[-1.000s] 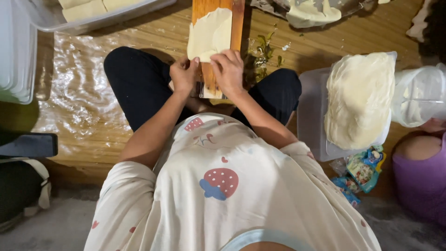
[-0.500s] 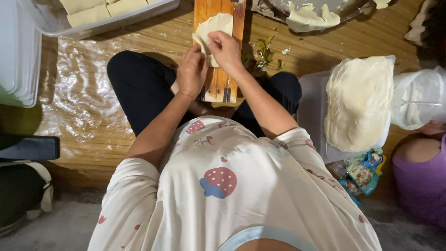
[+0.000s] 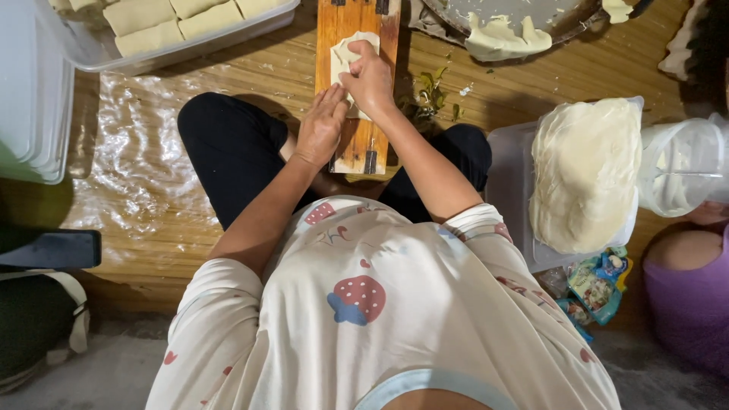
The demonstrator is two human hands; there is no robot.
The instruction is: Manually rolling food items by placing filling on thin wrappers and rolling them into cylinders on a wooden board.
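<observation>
On bamboo mat [image 3: 228,68]: wooden board [image 3: 363,144], plastic sheet [image 3: 137,152].

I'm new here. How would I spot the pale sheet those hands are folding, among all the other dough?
Find the wooden board lying lengthwise between the person's knees. On its far half lies the sheet, under the right hand, with the left hand beside it. It is one small folded piece, unlike the big stack in the tub at the right.

Dough sheet [image 3: 345,55] pale cream on orange-brown wooden board [image 3: 357,83]. Floor [image 3: 250,76] tan bamboo slats, clear glossy plastic sheet [image 3: 129,152] on left. Shirt [image 3: 380,304] cream with red strawberry print, blue leaves. Trousers [image 3: 228,152] black. Right stack of sheets [image 3: 585,167] off-white, in clear tub [image 3: 509,152]. Far-left blocks [image 3: 182,15] beige.
</observation>
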